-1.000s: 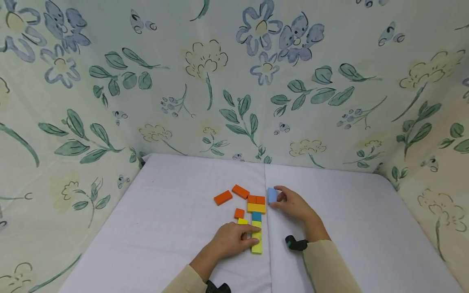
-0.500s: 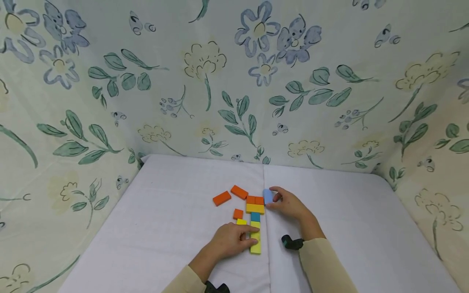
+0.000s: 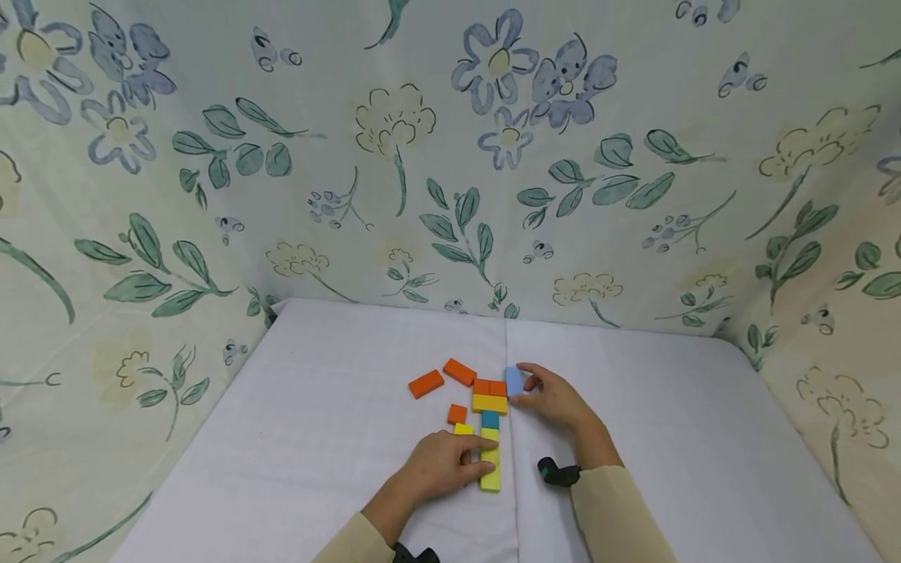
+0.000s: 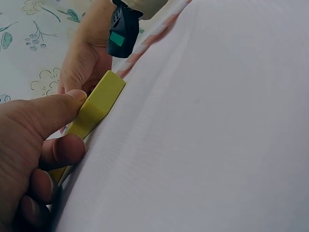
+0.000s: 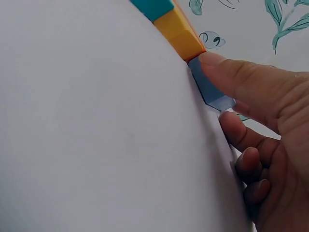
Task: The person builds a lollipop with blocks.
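A row of toy blocks runs away from me in the head view: a yellow-green part [image 3: 490, 481], a teal block [image 3: 490, 421], a long amber block [image 3: 489, 404] and two orange square blocks [image 3: 482, 387]. Whether the yellow-green part is one block or two is hidden by fingers. My left hand [image 3: 436, 465] grips it from the left with thumb and index finger, its other fingers curled. My right hand [image 3: 559, 397] pinches a light blue block [image 3: 515, 381] between thumb and forefinger. The blue block stands against the right side of the orange and amber blocks.
Two orange oblong blocks [image 3: 426, 384] lie loose to the far left of the row. A small orange block [image 3: 457, 414] and a partly covered bright yellow block [image 3: 464, 429] sit closer in. White cloth [image 3: 338, 375] covers the table, with a floral curtain [image 3: 394, 156] behind.
My right hand has slid the light blue block left, closing the gap to the orange and amber blocks; over the last half second it stays there. My left hand keeps its place.
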{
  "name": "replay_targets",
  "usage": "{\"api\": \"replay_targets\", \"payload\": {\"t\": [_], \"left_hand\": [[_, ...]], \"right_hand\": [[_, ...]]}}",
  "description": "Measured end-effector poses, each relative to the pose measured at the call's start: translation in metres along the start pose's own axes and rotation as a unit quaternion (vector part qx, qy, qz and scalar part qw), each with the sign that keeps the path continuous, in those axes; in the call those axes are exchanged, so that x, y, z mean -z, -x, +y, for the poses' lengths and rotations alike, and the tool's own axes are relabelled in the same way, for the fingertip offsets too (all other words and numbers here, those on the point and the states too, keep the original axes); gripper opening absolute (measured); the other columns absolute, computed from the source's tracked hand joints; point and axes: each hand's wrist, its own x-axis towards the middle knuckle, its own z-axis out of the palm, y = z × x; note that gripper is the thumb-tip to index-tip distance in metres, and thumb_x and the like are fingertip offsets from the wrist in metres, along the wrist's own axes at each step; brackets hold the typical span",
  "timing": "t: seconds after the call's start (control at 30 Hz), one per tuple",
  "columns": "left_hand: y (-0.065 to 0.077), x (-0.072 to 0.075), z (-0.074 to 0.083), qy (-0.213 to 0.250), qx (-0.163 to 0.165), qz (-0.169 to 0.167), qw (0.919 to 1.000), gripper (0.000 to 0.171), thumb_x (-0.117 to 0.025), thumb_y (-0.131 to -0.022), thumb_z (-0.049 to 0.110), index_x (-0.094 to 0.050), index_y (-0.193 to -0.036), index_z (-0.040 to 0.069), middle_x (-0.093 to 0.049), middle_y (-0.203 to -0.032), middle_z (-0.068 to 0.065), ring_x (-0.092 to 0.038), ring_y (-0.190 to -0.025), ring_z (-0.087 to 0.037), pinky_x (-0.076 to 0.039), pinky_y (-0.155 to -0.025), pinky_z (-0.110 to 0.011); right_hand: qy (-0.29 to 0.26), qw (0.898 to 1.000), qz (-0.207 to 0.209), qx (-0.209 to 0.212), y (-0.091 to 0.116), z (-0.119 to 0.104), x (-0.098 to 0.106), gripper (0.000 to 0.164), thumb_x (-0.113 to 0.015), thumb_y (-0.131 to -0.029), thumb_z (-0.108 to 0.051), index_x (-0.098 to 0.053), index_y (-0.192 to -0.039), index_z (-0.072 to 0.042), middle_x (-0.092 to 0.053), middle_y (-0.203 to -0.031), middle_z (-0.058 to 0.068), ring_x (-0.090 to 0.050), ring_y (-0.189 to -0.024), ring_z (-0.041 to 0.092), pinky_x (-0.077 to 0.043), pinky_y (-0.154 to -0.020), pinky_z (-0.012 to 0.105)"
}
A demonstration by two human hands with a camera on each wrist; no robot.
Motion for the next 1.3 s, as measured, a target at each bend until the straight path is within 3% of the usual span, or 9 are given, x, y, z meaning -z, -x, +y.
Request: {"api": "replay_targets", "payload": {"t": [0.3,0.5,0.87,1.1,1.2,1.3], "left_hand": [[0.000,0.000,-0.001,-0.002,-0.011,0.006,0.9999,0.035,-0.069,-0.094,0.051,-0.070,-0.128,0.041,-0.045,-0.059,0.015,-0.042,-0.052,-0.002,-0.030,-0.054,-0.020],[0.001,-0.001,0.001,0.002,-0.008,0.001,1.0000,0.035,-0.069,-0.094,0.052,-0.070,-0.128,0.042,-0.046,-0.059,0.015,-0.043,-0.052,-0.003,-0.030,-0.054,-0.020],[0.002,0.000,0.000,0.000,-0.016,0.011,0.9998,0.035,-0.068,-0.094,0.051,-0.071,-0.128,0.041,-0.045,-0.058,0.015,-0.041,-0.052,-0.001,-0.029,-0.053,-0.020],[0.002,0.003,0.000,0.053,-0.003,-0.001,0.9986,0.034,-0.070,-0.093,0.050,-0.072,-0.126,0.040,-0.047,-0.061,0.014,-0.044,-0.055,-0.003,-0.031,-0.054,-0.021],[0.001,0.011,-0.004,0.084,0.002,0.010,0.9965,0.033,-0.070,-0.094,0.048,-0.073,-0.125,0.037,-0.051,-0.061,0.013,-0.047,-0.055,-0.004,-0.034,-0.053,-0.021],[-0.002,0.025,-0.011,0.089,0.011,0.050,0.9948,0.033,-0.068,-0.096,0.047,-0.074,-0.124,0.030,-0.053,-0.062,0.012,-0.047,-0.055,-0.005,-0.036,-0.052,-0.021]], "right_hand": [[0.012,0.999,0.037,0.027,0.002,0.006,-0.007,0.068,-0.077,-0.090,-0.043,-0.051,-0.149,-0.020,-0.060,-0.109,0.004,-0.053,-0.098,0.022,-0.042,-0.086,0.040],[0.034,0.997,0.065,0.034,0.007,0.008,-0.013,0.058,-0.068,-0.097,-0.034,-0.051,-0.150,-0.018,-0.060,-0.108,0.005,-0.052,-0.100,0.023,-0.043,-0.088,0.040],[0.038,0.996,0.078,0.036,0.008,0.005,-0.016,0.056,-0.067,-0.098,-0.030,-0.051,-0.150,-0.017,-0.060,-0.109,0.006,-0.051,-0.099,0.023,-0.043,-0.087,0.041],[0.035,0.996,0.077,0.031,0.008,0.005,-0.015,0.056,-0.067,-0.098,-0.031,-0.051,-0.150,-0.018,-0.060,-0.108,0.005,-0.051,-0.099,0.023,-0.043,-0.088,0.041],[0.033,0.996,0.078,0.034,0.008,0.005,-0.016,0.056,-0.068,-0.097,-0.031,-0.052,-0.149,-0.018,-0.060,-0.108,0.005,-0.051,-0.098,0.023,-0.042,-0.086,0.040],[0.033,0.996,0.079,0.034,0.007,0.006,-0.016,0.056,-0.068,-0.097,-0.030,-0.052,-0.149,-0.018,-0.060,-0.108,0.005,-0.051,-0.098,0.022,-0.043,-0.086,0.040]]}}
